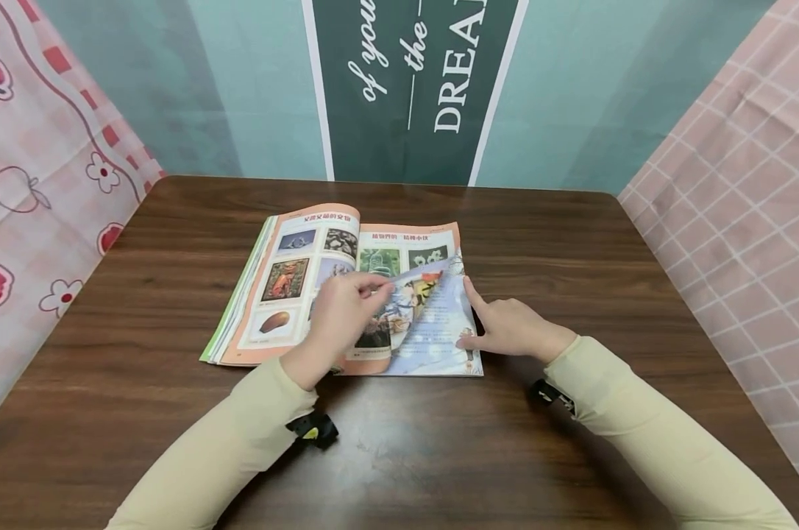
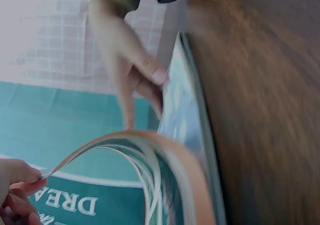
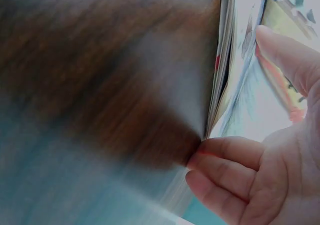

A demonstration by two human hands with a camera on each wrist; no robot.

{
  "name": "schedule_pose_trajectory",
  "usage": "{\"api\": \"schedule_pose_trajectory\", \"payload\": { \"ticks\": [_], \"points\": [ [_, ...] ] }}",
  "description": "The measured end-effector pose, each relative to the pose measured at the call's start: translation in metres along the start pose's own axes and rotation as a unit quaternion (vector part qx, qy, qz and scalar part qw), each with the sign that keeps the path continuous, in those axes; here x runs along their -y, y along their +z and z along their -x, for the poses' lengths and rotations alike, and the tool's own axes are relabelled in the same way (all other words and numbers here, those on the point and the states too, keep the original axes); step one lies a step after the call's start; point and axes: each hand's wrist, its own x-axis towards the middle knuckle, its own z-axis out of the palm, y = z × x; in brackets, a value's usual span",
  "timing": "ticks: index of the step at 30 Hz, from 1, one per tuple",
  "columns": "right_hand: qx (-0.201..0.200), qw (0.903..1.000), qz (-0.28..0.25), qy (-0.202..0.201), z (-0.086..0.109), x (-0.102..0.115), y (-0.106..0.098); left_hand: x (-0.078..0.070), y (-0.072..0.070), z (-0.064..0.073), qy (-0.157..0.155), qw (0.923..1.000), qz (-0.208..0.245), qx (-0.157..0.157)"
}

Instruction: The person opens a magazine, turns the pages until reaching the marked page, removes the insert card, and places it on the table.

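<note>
An open magazine (image 1: 432, 346) lies on the table, its left page (image 1: 290, 313) showing pictures in orange borders. Over its middle, my left hand (image 1: 343, 313) pinches the edge of lifted pages between thumb and fingers. In the left wrist view those pages (image 2: 130, 137) bow up in an arch from the left hand's fingertips (image 2: 31, 175). Beneath the lifted corner a pale blue page shows. At the magazine's right edge rests my right hand (image 1: 515, 327). Its thumb (image 3: 280, 52) touches the blue page, and its extended fingers (image 3: 227, 157) lie along the edge, spread from the thumb.
The dark wooden table (image 1: 399, 456) extends around the magazine. Behind it hangs a teal cloth (image 1: 260, 88) with a dark green lettered panel. A fruit-patterned cloth (image 1: 48, 206) hangs on the left and a pink checked one (image 1: 737, 191) on the right. Both wrists wear black straps.
</note>
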Motion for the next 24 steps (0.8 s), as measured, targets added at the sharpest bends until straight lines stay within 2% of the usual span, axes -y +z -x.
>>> {"api": "schedule_pose_trajectory", "payload": {
  "ticks": [6, 12, 15, 20, 24],
  "points": [
    [-0.021, 0.9988, 0.033, -0.029, 0.000, 0.001, 0.001, 0.014, -0.029, 0.007, 0.004, 0.9982, -0.032, -0.051],
    [-0.005, 0.9986, 0.041, -0.034, 0.003, 0.001, 0.001, 0.025, -0.050, 0.013, 0.012, 0.9943, -0.057, -0.089],
    [0.005, 0.9989, 0.036, -0.030, 0.004, 0.002, 0.001, 0.030, -0.059, 0.017, 0.002, 0.9925, -0.063, -0.105],
    [0.004, 0.9983, 0.049, -0.029, 0.005, 0.001, 0.002, 0.039, -0.073, 0.025, -0.019, 0.9921, -0.057, -0.110],
    [0.004, 0.9977, 0.057, -0.035, 0.007, -0.001, 0.003, 0.047, -0.086, 0.034, -0.034, 0.9883, -0.079, -0.126]
  ]
}}
